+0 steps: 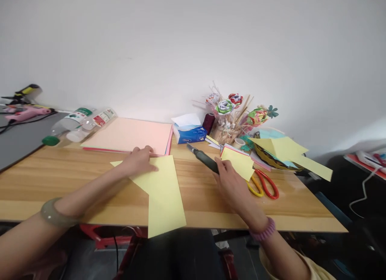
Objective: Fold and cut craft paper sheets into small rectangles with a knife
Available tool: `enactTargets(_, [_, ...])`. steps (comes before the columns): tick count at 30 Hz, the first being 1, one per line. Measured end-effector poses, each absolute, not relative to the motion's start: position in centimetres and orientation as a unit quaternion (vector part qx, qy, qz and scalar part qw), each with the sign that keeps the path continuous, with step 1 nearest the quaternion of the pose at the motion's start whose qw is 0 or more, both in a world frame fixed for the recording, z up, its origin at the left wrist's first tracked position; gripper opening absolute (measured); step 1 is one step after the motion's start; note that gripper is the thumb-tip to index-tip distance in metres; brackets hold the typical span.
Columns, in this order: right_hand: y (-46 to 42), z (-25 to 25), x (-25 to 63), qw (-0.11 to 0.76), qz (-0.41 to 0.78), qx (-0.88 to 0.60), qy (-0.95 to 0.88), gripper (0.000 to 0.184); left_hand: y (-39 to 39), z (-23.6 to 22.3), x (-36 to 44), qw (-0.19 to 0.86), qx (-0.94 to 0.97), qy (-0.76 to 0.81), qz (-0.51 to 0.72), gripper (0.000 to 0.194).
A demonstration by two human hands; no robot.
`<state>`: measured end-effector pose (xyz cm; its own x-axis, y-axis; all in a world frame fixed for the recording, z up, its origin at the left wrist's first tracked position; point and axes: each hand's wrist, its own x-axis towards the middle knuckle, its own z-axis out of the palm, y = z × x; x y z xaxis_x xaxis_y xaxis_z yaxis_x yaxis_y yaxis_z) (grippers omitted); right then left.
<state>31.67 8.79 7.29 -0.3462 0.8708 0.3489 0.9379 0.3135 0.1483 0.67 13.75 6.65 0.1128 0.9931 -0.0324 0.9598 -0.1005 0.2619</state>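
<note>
My left hand [139, 164] lies over the upper part of a yellow paper sheet [164, 199], fingers reaching the near edge of a pink-topped paper stack [135, 133], thumb spread apart on the yellow sheet. That sheet has a notched outline, and its lower end overhangs the table's front edge. A dark green utility knife [206, 160] is gripped in my right hand [230, 181], its greyish tip pointing up and left above the wood. Beside this hand lie a small yellow paper pile [239, 161] and scissors with one red and one yellow handle [268, 184].
A blue tissue pack [190, 134] and paper flowers [224, 107] stand along the wall. Yellow strips lie across a basket [271, 161] at the right. Two plastic bottles [75, 121] lie at the left, near a pink glue gun [30, 112]. The wooden table's [90, 207] front edge is close.
</note>
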Motion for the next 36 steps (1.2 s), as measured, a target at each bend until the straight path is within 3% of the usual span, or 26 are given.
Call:
enactTargets(4, [5.7,7.2,33.4,0.156,-0.139,-0.564,-0.799,0.043,14.1,6.9,0.6,0.134,0.737,0.66,0.063,0.033])
enactTargets(10, [0.1,6.4,34.4,0.252,0.008,-0.563,-0.787,0.045,12.0,5.6,1.3,0.102,0.768,0.622,0.108,0.043])
enactTargets(15, [-3.1,6.4,35.1,0.229,0.067,-0.608,-0.757,0.049,10.2,4.5,4.2,0.057,0.821,0.55,0.145,0.034])
enactTargets(24, [-6.0,7.1,37.6,0.197,0.056,-0.619,-0.758,0.051,12.7,5.9,10.3,-0.016,0.857,0.481,0.184,0.023])
enactTargets(29, [-8.0,7.1,38.7,0.164,0.069,-0.614,-0.769,0.051,8.6,6.5,13.0,0.036,0.911,0.37,0.179,0.025])
enactTargets(33, [-9.3,6.2,39.3,0.16,0.078,-0.617,-0.766,0.051,4.8,5.8,14.4,0.07,0.938,0.326,0.096,0.063])
enactTargets(36, [-10.1,5.0,39.7,0.164,0.075,-0.604,-0.776,0.05,3.8,5.1,14.3,0.07,0.949,0.304,0.043,0.066])
